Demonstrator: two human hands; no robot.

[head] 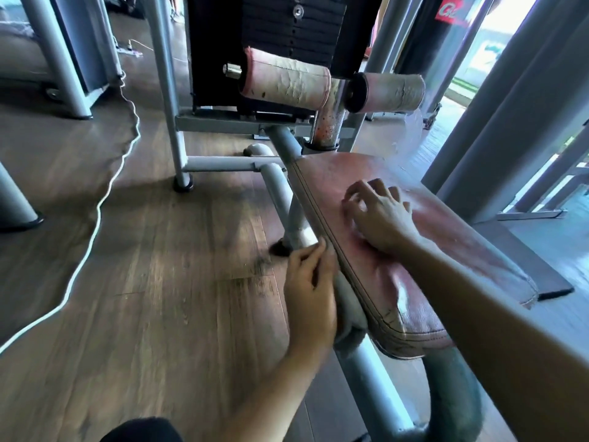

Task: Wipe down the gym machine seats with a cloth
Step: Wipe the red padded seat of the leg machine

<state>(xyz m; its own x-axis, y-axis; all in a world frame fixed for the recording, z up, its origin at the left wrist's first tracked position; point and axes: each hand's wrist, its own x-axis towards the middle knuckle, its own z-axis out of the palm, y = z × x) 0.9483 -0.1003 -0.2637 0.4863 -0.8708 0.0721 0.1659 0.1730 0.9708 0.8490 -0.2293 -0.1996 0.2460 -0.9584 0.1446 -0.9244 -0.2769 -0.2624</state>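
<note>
Along the left edge of the worn red seat [398, 301], the left grip [310, 291] held a bunched grey cloth [349, 314] against the side panel, while the right grip [379, 212] rested on top, fingers loose, holding nothing. The cloth looked soft and light, best kept wadded in the palm; the cracked vinyl seemed slick.

White cable [95, 218], wooden floor [175, 298], weight stack [293, 30]

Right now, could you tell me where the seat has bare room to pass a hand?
The seat is bare between the right hand and the roller post, and at its near end. Its left edge is crowded: the left hand holds the grey cloth there.
</note>
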